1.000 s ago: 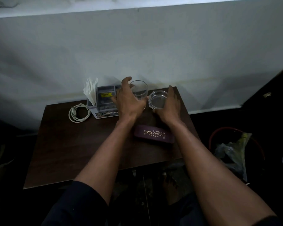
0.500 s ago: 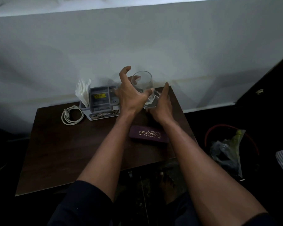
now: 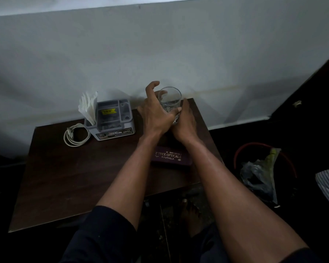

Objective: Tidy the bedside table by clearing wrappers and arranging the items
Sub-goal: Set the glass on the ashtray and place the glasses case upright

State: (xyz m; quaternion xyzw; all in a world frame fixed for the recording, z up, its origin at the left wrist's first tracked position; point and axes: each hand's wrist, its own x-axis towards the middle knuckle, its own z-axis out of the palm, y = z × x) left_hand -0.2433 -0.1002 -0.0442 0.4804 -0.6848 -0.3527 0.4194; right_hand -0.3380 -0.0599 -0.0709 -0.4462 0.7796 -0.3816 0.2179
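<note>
A clear drinking glass [image 3: 169, 99] stands upright at the back right of the dark wooden bedside table [image 3: 74, 177]. My left hand [image 3: 155, 113] grips it from the left, thumb across its front and fingers curled behind. My right hand [image 3: 185, 123] presses in from the right at the glass's base. It holds a small clear glass dish [image 3: 176, 119], of which only a sliver shows between the two hands. A purple spectacle case [image 3: 171, 158] lies flat just in front of my wrists.
A grey desk organiser [image 3: 113, 118] with white tissues [image 3: 88, 107] stands at the back left, with a coiled white cable [image 3: 75, 134] beside it. A red-rimmed bin with a plastic bag [image 3: 260, 173] sits on the floor to the right. A wall runs behind the table.
The dish lay apart to the right of the glass; now both hands have closed together, with the glass over the dish and the dish almost hidden.
</note>
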